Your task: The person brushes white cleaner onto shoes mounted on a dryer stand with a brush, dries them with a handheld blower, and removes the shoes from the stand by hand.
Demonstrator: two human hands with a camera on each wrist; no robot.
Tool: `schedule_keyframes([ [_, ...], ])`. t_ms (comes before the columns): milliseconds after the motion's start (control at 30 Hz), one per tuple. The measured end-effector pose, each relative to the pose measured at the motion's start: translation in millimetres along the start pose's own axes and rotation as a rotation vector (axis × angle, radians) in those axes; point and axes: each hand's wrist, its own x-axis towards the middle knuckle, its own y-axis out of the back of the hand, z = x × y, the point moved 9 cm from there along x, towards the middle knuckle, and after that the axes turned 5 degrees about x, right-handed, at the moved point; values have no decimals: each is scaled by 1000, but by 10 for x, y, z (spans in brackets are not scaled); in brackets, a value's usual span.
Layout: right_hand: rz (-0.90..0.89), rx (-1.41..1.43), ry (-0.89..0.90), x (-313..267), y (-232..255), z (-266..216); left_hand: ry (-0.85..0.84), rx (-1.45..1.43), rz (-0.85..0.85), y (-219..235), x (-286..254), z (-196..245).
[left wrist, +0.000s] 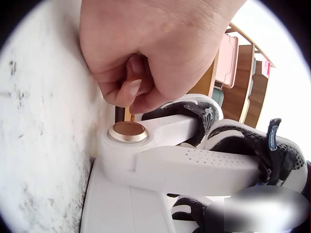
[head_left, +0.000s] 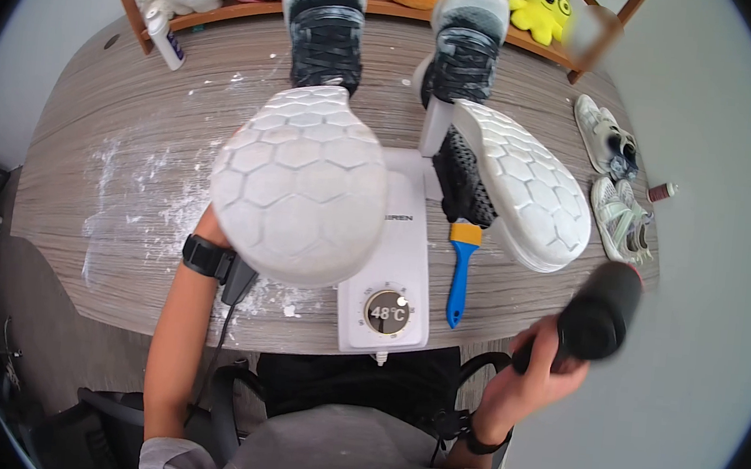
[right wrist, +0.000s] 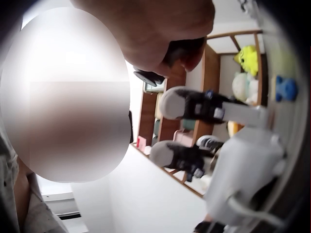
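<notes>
My left hand (head_left: 217,225) is low over the powdery table, mostly behind a sneaker's white sole (head_left: 299,182) in the head view. In the left wrist view its fingers (left wrist: 119,92) are loosely curled with nothing visible between them, close to a gold-rimmed disc (left wrist: 129,132) on the white shoe dryer (head_left: 354,318). My right hand (head_left: 552,374) grips the handle of a black pistol-shaped tool (head_left: 598,315), its round barrel blurred. The dryer's display reads 48°C. Another sneaker (head_left: 533,191) sits sole-outward on the dryer's right side.
A blue-handled brush (head_left: 459,279) lies beside the dryer. White powder (head_left: 181,189) covers the table's left part. Two more dark sneakers stand behind; pale shoes (head_left: 616,222) and a small bottle (head_left: 662,192) are at right. A white bottle (head_left: 166,41) and a plush-filled shelf (head_left: 393,8) stand at the back.
</notes>
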Motion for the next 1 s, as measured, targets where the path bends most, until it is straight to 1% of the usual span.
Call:
schedule_keyframes([
  [33,31,-39,-7,127,8,9,0,0,-6,-9,-17,-23],
  [67,-16,-111,-21,223,63,160,0,3,-13,-10,-13,-41],
  [100,-12,-176,-64,265,117,288,-1,8,-19,-19,-52,-49],
  [167,-129,-454,-4,331,30,348,-2,21,-27,-24,-150,-61],
  [200,-151,-500,-67,319,25,387,-2,28,-27,74,-139,-52],
  [233,-150,-501,-68,317,15,406,-3,37,-24,20,-172,-63],
  [300,-129,-515,-54,326,12,448,-6,59,-20,5,-219,-50],
  [333,-142,-579,18,352,-12,405,-8,71,-20,-19,-237,-43],
  [367,-137,-579,15,382,-9,415,-8,81,-22,-12,-258,-37],
  [433,-143,-679,33,440,-21,428,-8,97,-28,-16,-284,-49],
  [533,-117,-711,30,482,-17,469,-10,122,-21,56,-286,-57],
  [667,-125,-730,-9,498,-22,552,-15,165,7,7,-350,-69],
  [767,-157,-760,40,483,-70,571,-21,200,33,20,-365,-55],
  [867,-166,-717,24,480,-99,644,-25,235,56,41,-334,-47],
  [933,-146,-643,70,481,-111,641,-22,259,70,98,-372,-42],
  [1000,-152,-644,50,497,-84,720,-14,283,82,159,-292,-79],
])
